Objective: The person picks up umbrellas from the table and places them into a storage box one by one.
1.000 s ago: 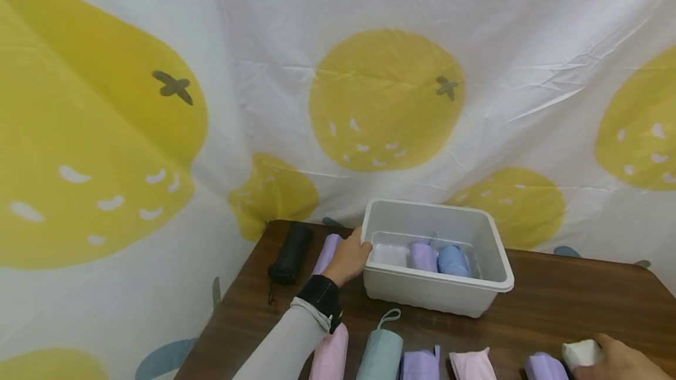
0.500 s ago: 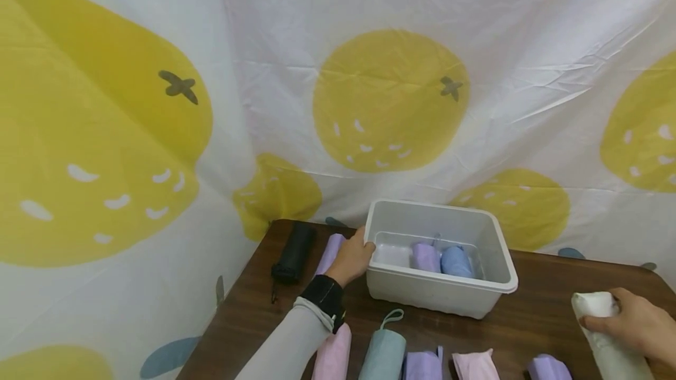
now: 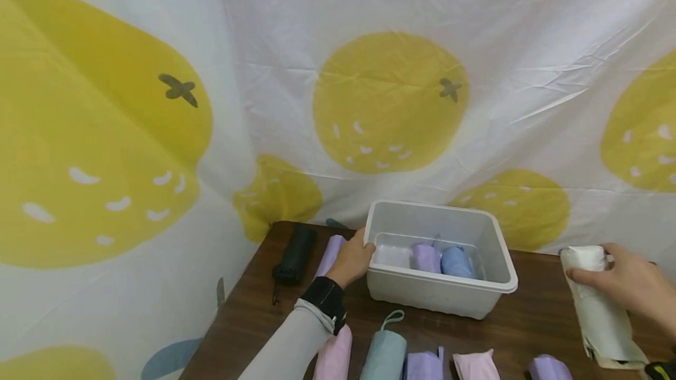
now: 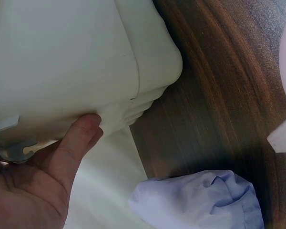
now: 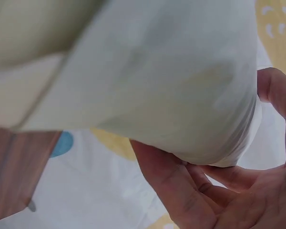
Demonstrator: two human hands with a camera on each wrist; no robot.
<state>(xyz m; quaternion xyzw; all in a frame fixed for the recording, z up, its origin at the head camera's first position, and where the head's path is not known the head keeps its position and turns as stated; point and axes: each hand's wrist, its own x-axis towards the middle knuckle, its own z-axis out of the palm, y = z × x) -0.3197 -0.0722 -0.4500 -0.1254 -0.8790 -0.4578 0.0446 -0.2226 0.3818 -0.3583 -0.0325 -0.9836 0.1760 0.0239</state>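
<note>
Head view: left hand [image 3: 352, 258] has its fingers curled over the edge of a grey bin [image 3: 422, 295] with 1 purple pouch [image 3: 425, 258] and 1 blue pouch [image 3: 456, 262] inside. Right hand [image 3: 634, 277] pinches a whitish roll [image 3: 602, 315] near its top, off to the bin's right.

Left wrist: fingers gripping the bin, lavender roll [image 4: 200, 200] on the table [image 4: 200, 119].

Right wrist: fingers pinching the whitish roll's end.

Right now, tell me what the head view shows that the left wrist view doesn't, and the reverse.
Only in head: a black bundle, a blue bundle inside the bin, and the right hand gripping a pale bundle.
Only in left wrist: the palm side of the left hand and ridges near the bin's corner.
In both: left hand at the bin, table, a purple bundle.
</note>
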